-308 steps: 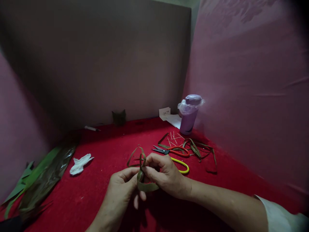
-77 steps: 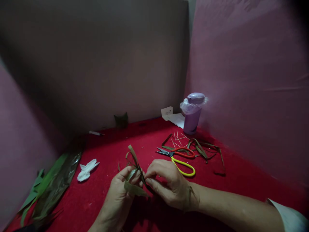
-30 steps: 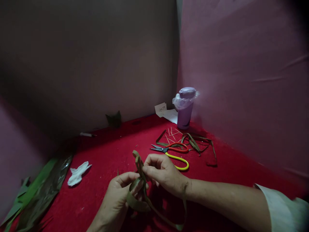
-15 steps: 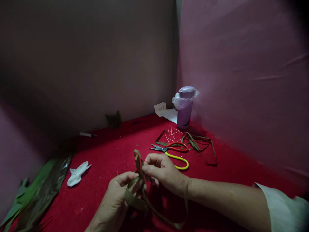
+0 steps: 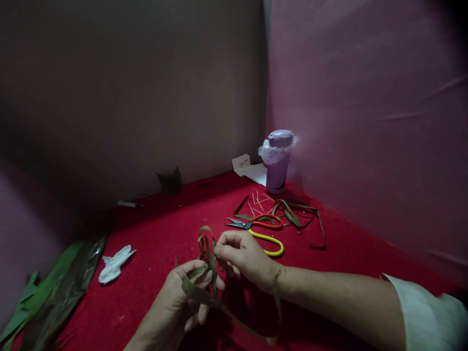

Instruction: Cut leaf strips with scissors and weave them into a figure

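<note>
Both hands work a green leaf strip [image 5: 204,287] just above the red table cover [image 5: 153,253]. My left hand [image 5: 179,302] grips the folded lower part of the strip between thumb and fingers. My right hand [image 5: 243,256] pinches the strip's upright loops near their top. A long tail of the strip curls down and round under my right wrist toward the lower edge of the view.
Scissors [image 5: 261,229] with a red and a yellow handle lie behind my right hand, beside loose leaf strips [image 5: 296,217] and thin sticks [image 5: 256,200]. A lilac bottle [image 5: 277,163] and papers [image 5: 250,168] stand at the back. A white crumpled tissue [image 5: 113,258] and long leaves [image 5: 54,297] lie left.
My right hand has kept its pinch on the strip's loops while the left hand shifted its hold lower. The loops have spread a little, and the view has drifted slightly right.
</note>
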`<state>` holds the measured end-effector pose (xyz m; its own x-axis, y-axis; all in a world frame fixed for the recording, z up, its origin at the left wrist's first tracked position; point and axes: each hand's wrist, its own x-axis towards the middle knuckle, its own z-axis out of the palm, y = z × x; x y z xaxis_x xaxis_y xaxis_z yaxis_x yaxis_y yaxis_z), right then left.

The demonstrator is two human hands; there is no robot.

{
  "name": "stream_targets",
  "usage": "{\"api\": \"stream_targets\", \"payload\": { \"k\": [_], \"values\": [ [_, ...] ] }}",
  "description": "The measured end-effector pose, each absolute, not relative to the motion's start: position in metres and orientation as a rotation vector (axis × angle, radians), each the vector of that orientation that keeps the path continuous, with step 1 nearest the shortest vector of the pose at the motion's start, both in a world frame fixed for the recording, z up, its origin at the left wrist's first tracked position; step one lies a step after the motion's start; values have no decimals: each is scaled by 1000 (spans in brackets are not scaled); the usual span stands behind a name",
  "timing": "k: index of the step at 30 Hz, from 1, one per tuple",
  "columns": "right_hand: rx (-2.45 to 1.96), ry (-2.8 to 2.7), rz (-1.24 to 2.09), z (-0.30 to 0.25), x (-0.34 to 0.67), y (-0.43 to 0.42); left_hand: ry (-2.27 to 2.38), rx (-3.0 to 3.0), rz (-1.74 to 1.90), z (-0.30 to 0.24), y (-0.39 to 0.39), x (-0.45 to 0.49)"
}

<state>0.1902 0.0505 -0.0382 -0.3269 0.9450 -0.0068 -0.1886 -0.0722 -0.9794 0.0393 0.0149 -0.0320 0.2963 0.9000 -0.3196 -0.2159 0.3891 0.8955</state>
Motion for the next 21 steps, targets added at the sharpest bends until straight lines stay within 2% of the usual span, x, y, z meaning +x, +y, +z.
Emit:
{"api": "stream_targets", "payload": {
  "k": [21],
  "values": [
    [-934, -825, 1638, -30, 216, 88, 973, 904, 782, -26, 13, 36]
  ]
}}
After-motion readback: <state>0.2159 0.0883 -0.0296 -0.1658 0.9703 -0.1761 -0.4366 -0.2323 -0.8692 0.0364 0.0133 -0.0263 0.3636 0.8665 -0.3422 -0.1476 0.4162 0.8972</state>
